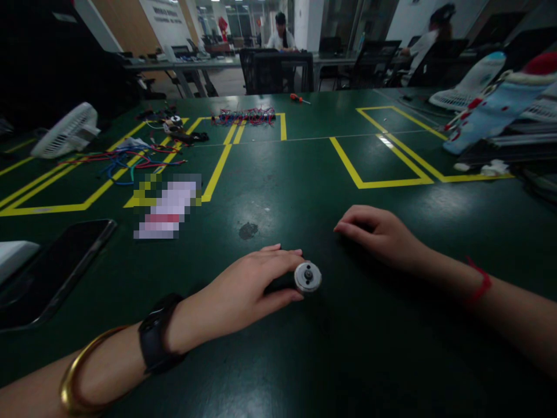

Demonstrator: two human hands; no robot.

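Note:
Near the middle front of the table, my left hand (252, 284) has its thumb and fingers closed around the sides of a small round metal motor (307, 277). The motor's end face points up toward me, with a dark hub in the centre and two dark holes beside it. To its right, my right hand (380, 235) rests on the dark green tabletop (270, 366). Its fingers are curled, thumb and index tips meeting. Whether anything small sits in that pinch is hidden from me.
A dark phone (56, 273) and a blurred-out pale item (169, 206) lie to the left. Beyond them are loose wires (130, 159), a white fan (67, 130), a wire bundle (243, 116) and an orange screwdriver (298, 98). Yellow tape (391, 184) marks the table.

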